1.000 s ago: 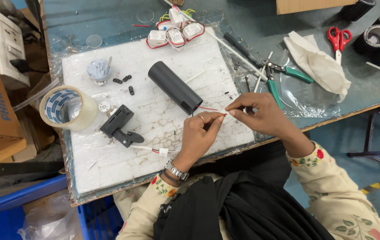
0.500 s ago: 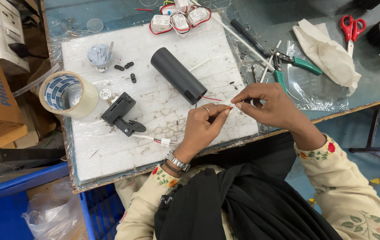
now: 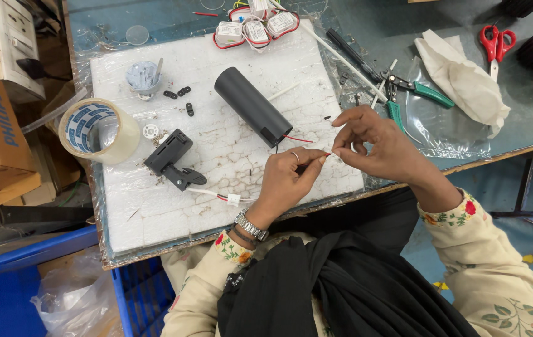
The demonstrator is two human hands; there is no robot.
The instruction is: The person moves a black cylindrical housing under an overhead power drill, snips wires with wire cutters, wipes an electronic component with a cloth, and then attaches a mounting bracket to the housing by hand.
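Observation:
A black cylinder lamp housing (image 3: 252,107) lies on a white foam board (image 3: 216,143). A thin red wire (image 3: 297,139) runs from its near end toward my hands. My left hand (image 3: 288,178), with a ring and a metal wristwatch, pinches the wire's end between thumb and forefinger. My right hand (image 3: 375,145) meets it fingertip to fingertip at the same wire end, the other fingers spread. A black bracket part (image 3: 169,157) with a white and red lead (image 3: 219,196) lies left of my left hand.
A roll of clear tape (image 3: 98,130), a small cup of parts (image 3: 143,78) and small black pieces (image 3: 181,98) sit on the board's left. White driver units (image 3: 254,28) lie at the far edge. Green-handled pliers (image 3: 413,90), a white cloth (image 3: 466,81) and red scissors (image 3: 496,40) are right.
My hands have stayed together on the red wire's end, fingers shifting slightly. The view has moved, so the board and tools sit a little differently in frame.

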